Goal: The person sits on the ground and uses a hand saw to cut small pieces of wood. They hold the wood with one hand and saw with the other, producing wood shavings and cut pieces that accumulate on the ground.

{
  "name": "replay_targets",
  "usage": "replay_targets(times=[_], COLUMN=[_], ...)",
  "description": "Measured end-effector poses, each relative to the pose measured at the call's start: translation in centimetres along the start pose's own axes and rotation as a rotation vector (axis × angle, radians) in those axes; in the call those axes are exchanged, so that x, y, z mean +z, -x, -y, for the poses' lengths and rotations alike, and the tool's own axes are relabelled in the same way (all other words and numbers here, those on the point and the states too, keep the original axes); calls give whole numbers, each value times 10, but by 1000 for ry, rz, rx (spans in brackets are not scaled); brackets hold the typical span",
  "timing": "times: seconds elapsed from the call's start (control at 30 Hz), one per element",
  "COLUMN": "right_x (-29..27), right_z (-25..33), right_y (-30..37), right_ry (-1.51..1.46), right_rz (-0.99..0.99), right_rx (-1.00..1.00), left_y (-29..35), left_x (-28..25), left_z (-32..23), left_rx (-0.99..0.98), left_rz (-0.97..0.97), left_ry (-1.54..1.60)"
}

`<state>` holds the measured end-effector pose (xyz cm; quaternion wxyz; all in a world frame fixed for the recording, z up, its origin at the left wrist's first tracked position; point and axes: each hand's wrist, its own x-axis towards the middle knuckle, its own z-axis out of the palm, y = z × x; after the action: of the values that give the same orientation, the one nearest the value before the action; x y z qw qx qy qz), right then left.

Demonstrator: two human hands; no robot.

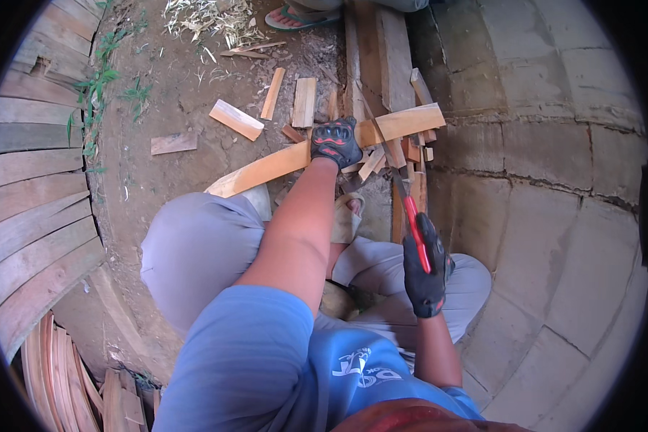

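Note:
My left hand (335,142), in a black glove with red marks, is closed over a long, pale wooden plank (266,166) and holds it near its middle. The plank slants up to the right, across a wooden beam (398,61). My right hand (425,281), also gloved in black, is wrapped round the red handle of a handsaw (412,219). Its long, thin blade points away from me and lies across the plank, to the right of my left hand. Whether the teeth have cut into the wood is too small to tell.
Short wood offcuts (236,119) lie on the dirt ground and around the beam. Wood shavings (212,25) are heaped at the far left. A sandalled foot (295,17) of another person is beyond. A block wall (540,151) stands at the right, wooden boards (32,180) at the left.

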<state>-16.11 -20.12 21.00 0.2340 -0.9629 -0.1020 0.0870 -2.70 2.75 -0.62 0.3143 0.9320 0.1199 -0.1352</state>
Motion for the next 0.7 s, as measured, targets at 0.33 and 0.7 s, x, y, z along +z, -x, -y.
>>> replay_targets(times=[0.33,0.7], right_x=[-24,62], right_z=[24,26], right_y=[24,-108], right_ry=[-5,62], right_rz=[-58,-51], right_rx=[-95,-124], left_y=[0,2], left_x=[1,-1], left_z=[1,4], left_rx=[15,21], left_rz=[21,-32], left_ry=[6,43])
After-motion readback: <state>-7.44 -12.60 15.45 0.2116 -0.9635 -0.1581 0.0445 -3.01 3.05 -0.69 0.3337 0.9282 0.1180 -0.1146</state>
